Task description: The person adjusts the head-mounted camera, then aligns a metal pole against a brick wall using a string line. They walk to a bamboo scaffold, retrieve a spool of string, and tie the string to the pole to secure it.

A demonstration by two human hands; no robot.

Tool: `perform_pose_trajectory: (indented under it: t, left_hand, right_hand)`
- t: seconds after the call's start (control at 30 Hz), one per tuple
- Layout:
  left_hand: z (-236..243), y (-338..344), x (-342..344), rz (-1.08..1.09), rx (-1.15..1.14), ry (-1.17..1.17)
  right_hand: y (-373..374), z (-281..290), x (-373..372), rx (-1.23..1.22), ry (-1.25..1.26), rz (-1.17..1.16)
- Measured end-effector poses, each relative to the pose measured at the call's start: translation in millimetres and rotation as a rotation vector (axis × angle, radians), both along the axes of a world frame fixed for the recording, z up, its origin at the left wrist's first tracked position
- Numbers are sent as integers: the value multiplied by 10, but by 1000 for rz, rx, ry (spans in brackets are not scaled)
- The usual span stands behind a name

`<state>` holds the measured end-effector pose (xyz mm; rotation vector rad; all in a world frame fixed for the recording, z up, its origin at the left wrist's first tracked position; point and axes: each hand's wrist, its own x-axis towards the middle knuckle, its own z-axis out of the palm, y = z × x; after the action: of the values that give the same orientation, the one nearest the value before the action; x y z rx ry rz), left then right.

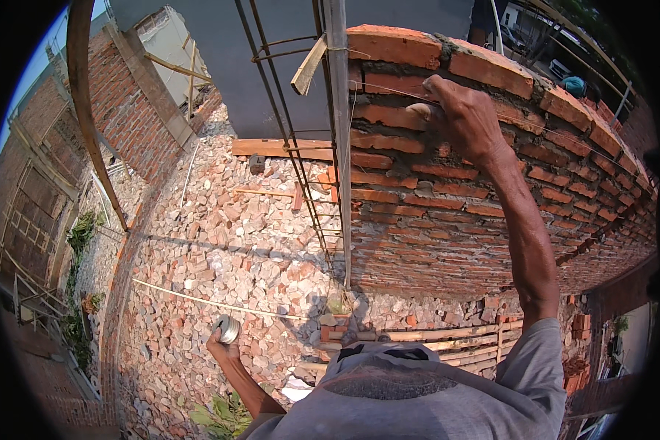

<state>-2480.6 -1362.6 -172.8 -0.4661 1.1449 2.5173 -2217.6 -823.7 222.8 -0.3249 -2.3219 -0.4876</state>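
1. Wears a faded grey shirt (396,396), nearest to the camera, low across the bottom of the view.
2. Reaches forward with the right hand (466,117) to the upper courses of a brick wall (433,191), thumb and forefinger bent close together at a thin line (389,89) drawn along its face. Cannot tell from this view whether pinching or only touching.
3. Grasps a round, silvery spool (229,330) in the left hand (222,350), low on the left and well apart from the wall; a closed grip there, held out above rubble (198,308).
4. Faces a grey upright post (336,110) at the wall's left end, just beside rusty steel rods (290,149) tied in a cage, with a short wooden wedge (309,67) near the top.
5. Has underfoot more of the broken brick, with bamboo poles (418,346) near the wall's foot and a hammer (268,192) lying farther out.
6. Looks out, farthest off, on a reddish plank (249,148) below a smooth grey wall (253,110), and on more brickwork (128,95) to the left.
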Motion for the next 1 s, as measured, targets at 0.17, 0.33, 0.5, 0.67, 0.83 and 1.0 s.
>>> perform_pose_trajectory:
  t: [0.17, 0.33, 0.5, 0.67, 0.83, 1.0]
  left_hand:
    - [245, 300, -155, -66, 35, 53]
    - [509, 619, -226, -148, 122, 150]
    - [657, 821, -241, -218, 105, 220]
    - [856, 932, -253, -226, 171, 253]
    - [1059, 932, -132, -166, 126, 277]
    - [1145, 726, 23, -107, 131, 294]
  right_hand:
    - [50, 78, 52, -256, 59, -14]
    - [237, 464, 5, -494, 371, 343]
    - [101, 1004, 311, -544, 160, 354]
    - [55, 1128, 548, -938, 544, 567]
    - [96, 767, 728, -882, 853, 797]
    - [26, 382, 1119, -944, 897, 654]
